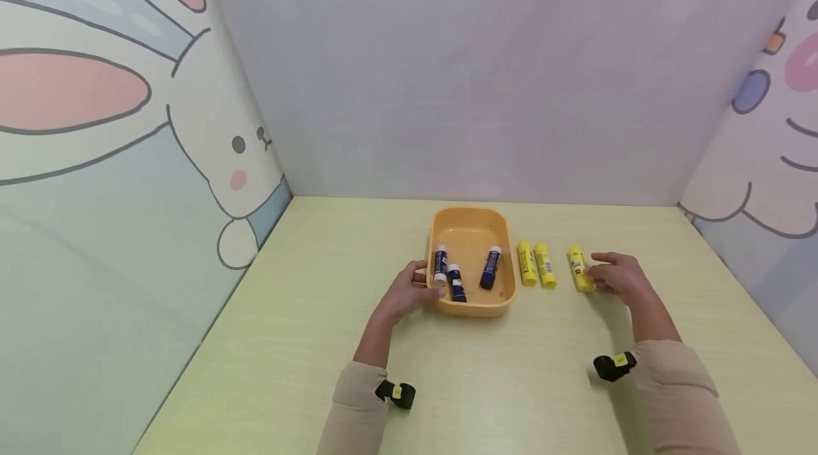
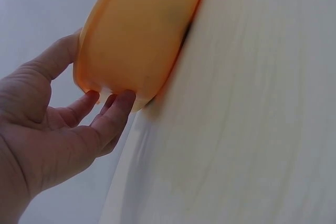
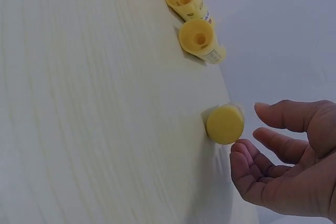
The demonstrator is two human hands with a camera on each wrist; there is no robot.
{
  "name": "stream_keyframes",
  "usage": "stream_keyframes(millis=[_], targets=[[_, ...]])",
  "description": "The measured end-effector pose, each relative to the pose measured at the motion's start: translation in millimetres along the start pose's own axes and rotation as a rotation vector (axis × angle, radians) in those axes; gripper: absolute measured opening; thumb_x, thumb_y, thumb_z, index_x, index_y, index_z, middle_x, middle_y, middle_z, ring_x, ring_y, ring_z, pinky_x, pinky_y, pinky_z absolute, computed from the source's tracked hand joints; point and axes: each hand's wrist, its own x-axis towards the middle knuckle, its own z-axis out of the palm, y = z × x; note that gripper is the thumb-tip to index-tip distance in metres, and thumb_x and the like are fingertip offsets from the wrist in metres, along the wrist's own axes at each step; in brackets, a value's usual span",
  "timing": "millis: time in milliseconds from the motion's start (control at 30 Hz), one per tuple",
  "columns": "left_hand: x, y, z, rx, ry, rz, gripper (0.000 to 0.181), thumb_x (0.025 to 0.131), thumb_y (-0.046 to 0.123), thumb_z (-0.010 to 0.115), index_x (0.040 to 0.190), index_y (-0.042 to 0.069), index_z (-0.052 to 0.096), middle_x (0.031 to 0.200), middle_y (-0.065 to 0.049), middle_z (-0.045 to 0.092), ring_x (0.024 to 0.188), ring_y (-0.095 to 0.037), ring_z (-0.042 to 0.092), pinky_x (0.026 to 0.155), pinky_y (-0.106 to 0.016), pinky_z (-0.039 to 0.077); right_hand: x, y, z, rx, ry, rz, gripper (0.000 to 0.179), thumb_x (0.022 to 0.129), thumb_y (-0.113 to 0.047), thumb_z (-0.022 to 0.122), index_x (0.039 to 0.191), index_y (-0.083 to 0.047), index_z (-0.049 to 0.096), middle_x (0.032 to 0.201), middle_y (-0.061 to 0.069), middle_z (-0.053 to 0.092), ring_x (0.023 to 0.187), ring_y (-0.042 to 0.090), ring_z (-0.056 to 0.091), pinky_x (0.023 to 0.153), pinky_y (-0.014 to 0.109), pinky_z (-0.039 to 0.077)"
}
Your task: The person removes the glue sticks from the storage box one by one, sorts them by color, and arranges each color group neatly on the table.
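My left hand (image 1: 409, 290) grips the left side of an orange plastic tray (image 1: 471, 309), thumb at the rim and fingertips against the outer wall (image 2: 123, 51). Inside the tray lie a dark blue glue stick (image 1: 490, 268) on the right and two more, a glue stick (image 1: 441, 265) and another glue stick (image 1: 456, 283), on the left. My right hand (image 1: 618, 275) is beside a yellow glue stick (image 1: 578, 265) lying on the table. In the right wrist view its fingertips are right at that stick's round end (image 3: 226, 124), with the thumb held apart from them.
Two other yellow glue sticks, one glue stick (image 1: 527, 263) and a second glue stick (image 1: 545, 265), lie side by side just right of the tray. The pale wooden table (image 1: 268, 341) meets a plain back wall (image 1: 473, 86) and side walls with cartoon drawings.
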Motion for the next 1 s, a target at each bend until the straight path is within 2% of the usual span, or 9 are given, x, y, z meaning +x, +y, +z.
stream_keyframes(millis=[100,200,367,533,767,933,1000], targets=[[0.3,-0.6,-0.2,0.0,0.003,-0.002,0.074,0.074,0.022,0.079,0.137,0.012,0.041,0.107,-0.01,0.054,0.094,-0.024,0.056,0.077,-0.039,0.045,-3.9,-5,-2,-0.037,0.0,-0.005,0.063,0.091,-0.013,0.058,0.14,0.012,0.025,0.114,0.025,0.049,0.081,0.013,0.053,0.072,0.029,0.049],[0.3,-0.7,-0.2,-0.001,0.006,0.0,0.074,0.074,0.022,0.079,0.137,0.012,0.042,0.107,-0.011,0.054,0.094,-0.024,0.056,0.078,-0.039,0.045,-7.1,-10,-3,-0.057,-0.008,-0.013,0.063,0.092,-0.015,0.056,0.141,0.011,0.024,0.13,0.031,0.038,0.095,0.021,0.052,0.077,0.03,0.049],[0.2,-0.3,0.0,-0.008,0.001,0.005,0.072,0.075,0.02,0.078,0.136,0.01,0.042,0.106,-0.011,0.054,0.093,-0.024,0.056,0.076,-0.038,0.045,-10.4,-16,-2,-0.065,-0.024,-0.064,0.064,0.093,-0.018,0.055,0.141,0.01,0.023,0.135,0.033,0.034,0.111,0.033,0.046,0.081,0.031,0.048],[-0.2,0.2,-0.1,-0.015,-0.005,0.007,0.073,0.074,0.02,0.079,0.137,0.009,0.042,0.105,-0.011,0.055,0.092,-0.024,0.056,0.075,-0.038,0.045,-12.9,-25,4,-0.062,-0.032,-0.121,0.062,0.094,-0.019,0.054,0.141,0.009,0.025,0.134,0.033,0.036,0.109,0.029,0.049,0.084,0.035,0.047],[-0.1,-0.8,-0.7,-0.012,0.002,0.016,0.073,0.076,0.021,0.078,0.138,0.009,0.041,0.106,-0.012,0.055,0.092,-0.024,0.057,0.076,-0.039,0.046,-12.8,-41,19,-0.056,-0.061,-0.17,0.061,0.094,-0.021,0.055,0.141,0.008,0.028,0.132,0.031,0.04,0.11,0.032,0.049,0.088,0.042,0.044],[1.9,-3.8,0.6,-0.029,0.0,0.012,0.072,0.077,0.02,0.077,0.138,0.009,0.04,0.107,-0.011,0.054,0.093,-0.024,0.056,0.076,-0.039,0.046,-13.4,-49,24,-0.047,-0.081,-0.192,0.06,0.094,-0.02,0.056,0.141,0.008,0.029,0.129,0.03,0.043,0.094,0.027,0.052,0.082,0.038,0.046],[-1.5,-0.6,0.9,-0.035,-0.003,0.009,0.071,0.077,0.018,0.076,0.138,0.008,0.04,0.108,-0.012,0.054,0.094,-0.024,0.056,0.077,-0.039,0.046,-14.8,-51,27,-0.042,-0.09,-0.199,0.06,0.094,-0.019,0.056,0.141,0.008,0.029,0.129,0.031,0.042,0.092,0.027,0.051,0.079,0.035,0.047]])
